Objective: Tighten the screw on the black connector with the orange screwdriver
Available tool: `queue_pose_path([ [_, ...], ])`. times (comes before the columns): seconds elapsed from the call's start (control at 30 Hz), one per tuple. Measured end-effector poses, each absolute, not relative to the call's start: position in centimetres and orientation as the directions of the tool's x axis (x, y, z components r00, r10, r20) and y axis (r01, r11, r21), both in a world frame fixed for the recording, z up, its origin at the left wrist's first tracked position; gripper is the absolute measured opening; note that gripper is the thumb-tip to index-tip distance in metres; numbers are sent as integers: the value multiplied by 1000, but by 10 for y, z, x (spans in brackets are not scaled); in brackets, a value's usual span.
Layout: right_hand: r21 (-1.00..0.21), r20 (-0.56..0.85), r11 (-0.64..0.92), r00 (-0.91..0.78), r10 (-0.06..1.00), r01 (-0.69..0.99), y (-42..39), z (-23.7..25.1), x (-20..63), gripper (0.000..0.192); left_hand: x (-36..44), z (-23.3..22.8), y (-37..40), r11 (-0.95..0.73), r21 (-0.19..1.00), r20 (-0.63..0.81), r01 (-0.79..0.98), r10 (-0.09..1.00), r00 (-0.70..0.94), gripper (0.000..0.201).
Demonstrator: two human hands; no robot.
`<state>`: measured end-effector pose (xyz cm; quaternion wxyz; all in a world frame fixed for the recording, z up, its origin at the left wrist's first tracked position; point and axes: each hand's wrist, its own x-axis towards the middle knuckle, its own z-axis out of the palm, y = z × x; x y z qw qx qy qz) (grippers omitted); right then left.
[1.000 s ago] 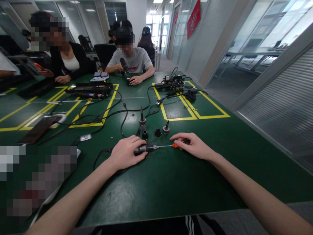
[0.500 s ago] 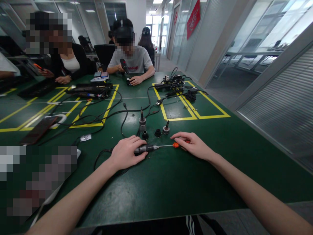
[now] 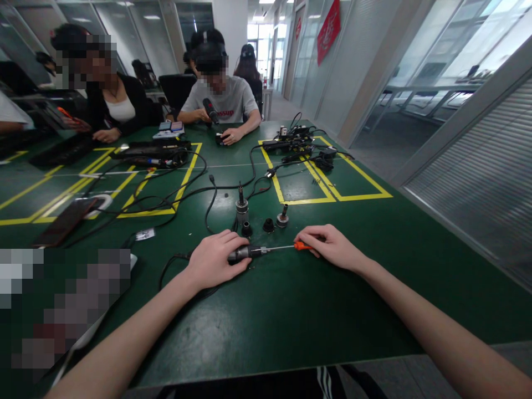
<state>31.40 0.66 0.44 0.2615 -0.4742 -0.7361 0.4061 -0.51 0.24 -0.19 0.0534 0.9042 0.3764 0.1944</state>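
1. Looping on the green tabletop (image 3: 291,321), a thin black cable (image 3: 163,271) is lying near the left forearm; snagging it might jerk the tool, if connected (junction hidden).
2. Left hand (image 3: 216,257) is wrapping a dark-grey cylindrical tool (image 3: 240,253) low over the tabletop, thumb and fingers closed round its body. A loosened grip could let it roll.
3. Beyond, a silver cylinder with dark spindle (image 3: 241,210) is standing upright near two small black round parts (image 3: 268,225) and a silver disc-shaped part (image 3: 282,218); a slipping hand might topple them.
4. An orange-handled screwdriver (image 3: 303,245) is pointing leftward, its shaft meeting the tool's nose; seating unclear. Off-axis pressure could cause slipping.
5. Right hand (image 3: 330,246) is half-closed, pinching the orange handle; lower fingers are partly hidden.
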Motion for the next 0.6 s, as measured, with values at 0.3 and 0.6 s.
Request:
queue_pose_path([
  [0.3, -890, 49, 201, -353, 934, 409, 10, 4, 316, 40, -5, -2, 2, -710, 239, 311, 663, 702, 640, 20],
  [0.6, -897, -8, 169, -395, 919, 410, 10, 1, 318, 44, -4, -1, 2, -713, 233, 310, 661, 699, 645, 20],
])
